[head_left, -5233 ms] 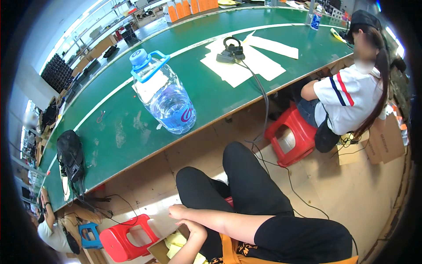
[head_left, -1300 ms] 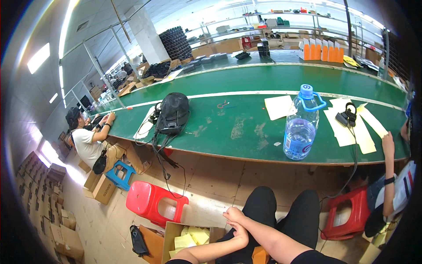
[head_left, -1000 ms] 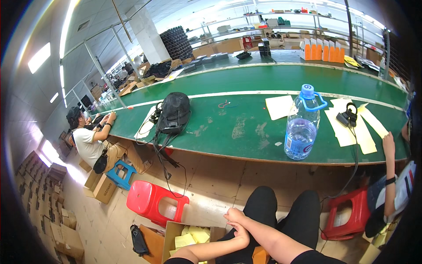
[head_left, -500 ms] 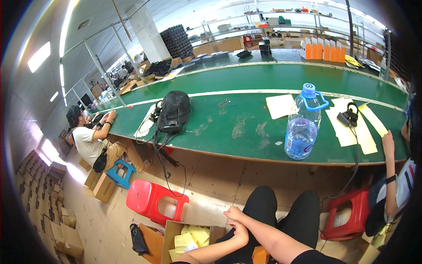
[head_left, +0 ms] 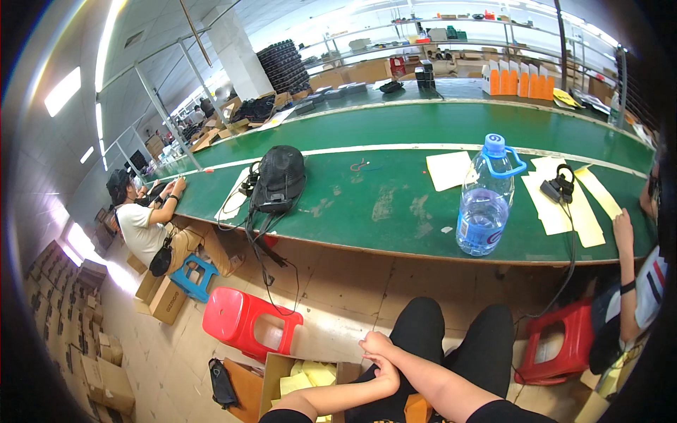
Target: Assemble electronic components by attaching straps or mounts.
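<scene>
Trousers (head_left: 421, 330), matte black, round-kneed, flank left hand (head_left: 384, 371) touching right hand (head_left: 376, 343) — each grip's closure I cannot tell.

From a distance I'm viewing a workshop: people (head_left: 143, 229) are sitting along a green workbench (head_left: 338, 218), cartons (head_left: 109, 386) standing stacked nearby

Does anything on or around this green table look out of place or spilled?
Mostly the cables by the black cap: they dangle in a tangle over the edge of the green table and might snag. Pale smudges mark its top. The bottle stands upright with no visible spill; yellow sheets right of it lie askew.
</scene>
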Tool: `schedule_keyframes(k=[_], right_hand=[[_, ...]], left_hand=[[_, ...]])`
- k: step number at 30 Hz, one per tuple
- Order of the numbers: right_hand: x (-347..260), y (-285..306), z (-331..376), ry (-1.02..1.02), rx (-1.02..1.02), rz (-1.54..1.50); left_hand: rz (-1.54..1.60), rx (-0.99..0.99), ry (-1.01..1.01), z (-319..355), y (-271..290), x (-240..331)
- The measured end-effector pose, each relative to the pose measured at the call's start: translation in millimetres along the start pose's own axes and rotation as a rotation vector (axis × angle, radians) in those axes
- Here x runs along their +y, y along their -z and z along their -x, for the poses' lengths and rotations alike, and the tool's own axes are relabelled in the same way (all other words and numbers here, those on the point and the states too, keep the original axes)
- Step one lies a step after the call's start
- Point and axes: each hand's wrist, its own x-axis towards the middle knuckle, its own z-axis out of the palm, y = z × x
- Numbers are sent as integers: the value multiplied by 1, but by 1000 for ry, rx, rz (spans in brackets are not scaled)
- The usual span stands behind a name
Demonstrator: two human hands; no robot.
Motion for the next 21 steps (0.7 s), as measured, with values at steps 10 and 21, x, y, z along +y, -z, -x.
schedule_keyframes(k=[10,21], right_hand=[[6,-2,-3,90,99,-146],[10,-1,-4,168,182,-176]], left_hand=[[71,-59,-32,-1,1,-3],[17,-62,-37,-2,6,-5]])
